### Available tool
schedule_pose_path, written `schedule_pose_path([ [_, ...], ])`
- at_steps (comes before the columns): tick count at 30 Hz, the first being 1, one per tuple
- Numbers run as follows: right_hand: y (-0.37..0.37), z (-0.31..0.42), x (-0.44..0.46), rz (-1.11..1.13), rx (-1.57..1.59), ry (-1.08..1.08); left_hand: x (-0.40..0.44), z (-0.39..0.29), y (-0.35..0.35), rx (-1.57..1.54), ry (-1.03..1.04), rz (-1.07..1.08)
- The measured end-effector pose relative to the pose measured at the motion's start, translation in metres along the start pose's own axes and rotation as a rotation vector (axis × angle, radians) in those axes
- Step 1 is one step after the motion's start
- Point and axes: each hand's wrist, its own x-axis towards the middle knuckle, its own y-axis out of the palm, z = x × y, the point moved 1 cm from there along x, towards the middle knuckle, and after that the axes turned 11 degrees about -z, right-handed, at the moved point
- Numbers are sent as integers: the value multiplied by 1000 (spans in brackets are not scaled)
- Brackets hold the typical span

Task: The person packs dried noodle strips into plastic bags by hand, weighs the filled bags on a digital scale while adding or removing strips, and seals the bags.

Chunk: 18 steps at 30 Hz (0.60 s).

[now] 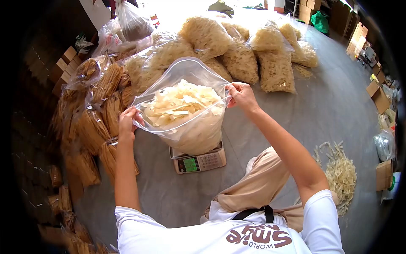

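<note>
A clear plastic bag (198, 131) full of pale, flat dried strips (182, 103) stands on a digital scale (203, 163) with a lit green display. Its mouth is spread wide. My left hand (130, 120) pinches the bag's rim on the left side. On the opposite side, my right hand (241, 95) grips the rim between thumb and fingers. The bag hides most of the scale's platform, while the keypad and display show at the front.
Several filled clear bags (277, 70) lie across the floor ahead. Bundles of brown dried sticks (112, 114) in plastic are piled at left. A loose heap of pale strips (340, 178) lies at right, near my bent leg (253, 182). Cardboard boxes (377, 97) line the right edge.
</note>
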Motion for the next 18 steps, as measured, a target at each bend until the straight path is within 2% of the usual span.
schedule_pose_path([
  [7, -15, 2, -4, 142, -194, 64, 19, 8, -3, 123, 67, 21],
  [9, -16, 5, -5, 168, -224, 65, 27, 6, -5, 327, 168, 15],
  [11, -17, 6, -6, 167, -228, 60, 33, 3, -6, 369, 188, 15],
  [13, -20, 6, -7, 163, -231, 57, 36, -5, -4, 556, 243, 66],
  [18, -31, 5, -9, 147, -221, 59, 30, -25, 10, 750, 318, 19],
])
